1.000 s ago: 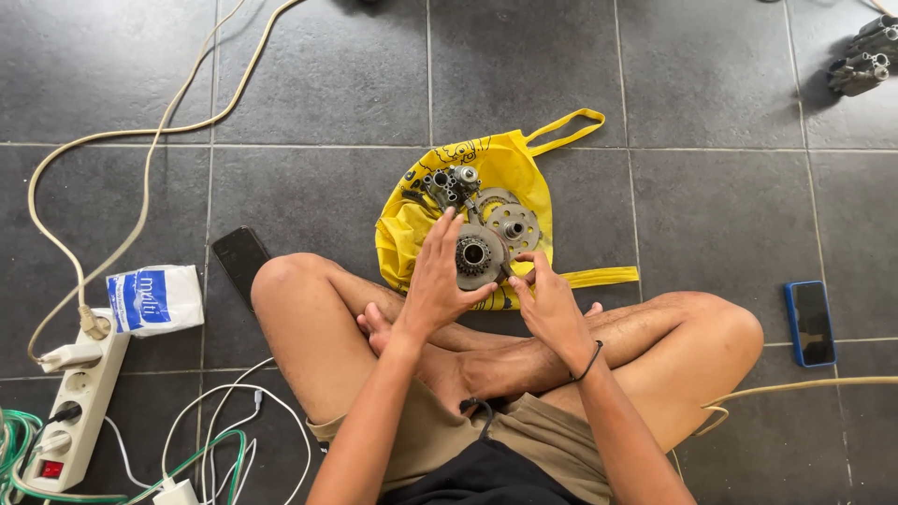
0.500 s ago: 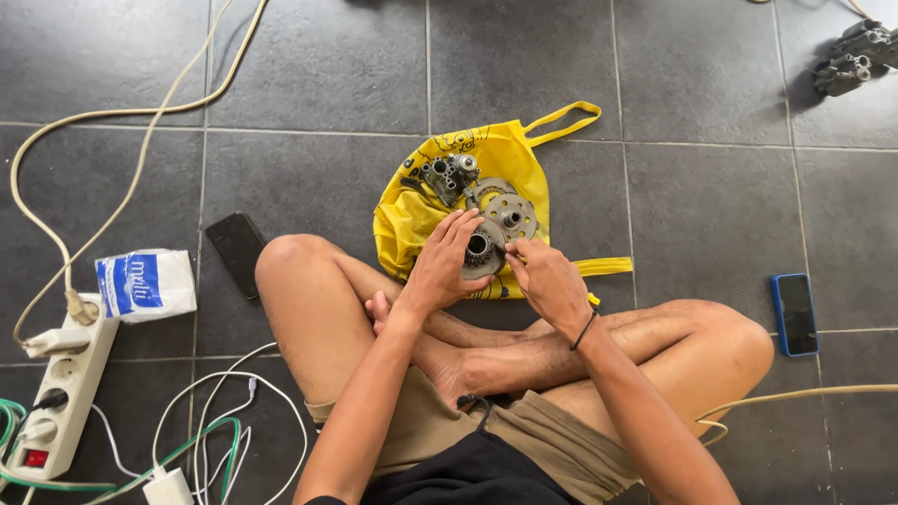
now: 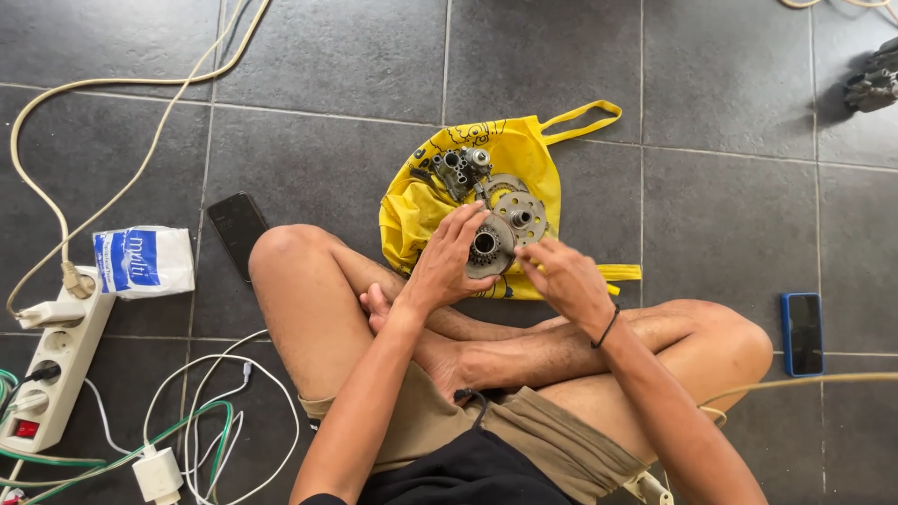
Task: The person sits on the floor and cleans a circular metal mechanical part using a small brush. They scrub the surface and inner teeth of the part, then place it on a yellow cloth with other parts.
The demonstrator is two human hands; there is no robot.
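I sit cross-legged on a dark tiled floor. A yellow bag (image 3: 426, 201) lies flat in front of my legs with several metal machine parts on it. My left hand (image 3: 447, 264) grips a round metal gear part (image 3: 490, 247) with a dark centre hole. My right hand (image 3: 563, 276) hovers just right of that part, fingertips pinched close to its edge; whether they touch it I cannot tell. A disc with holes (image 3: 520, 216) lies just beyond, and a blocky metal assembly (image 3: 460, 169) sits at the bag's far end.
A black phone (image 3: 238, 223) lies left of my knee, a blue-cased phone (image 3: 803, 333) on the right. A white-and-blue packet (image 3: 143, 260), a white power strip (image 3: 49, 367) and tangled cables (image 3: 201, 425) occupy the left. Another metal part (image 3: 875, 82) sits far right.
My left hand has settled around the round gear part and my right hand has moved closer to it. The view has shifted slightly.
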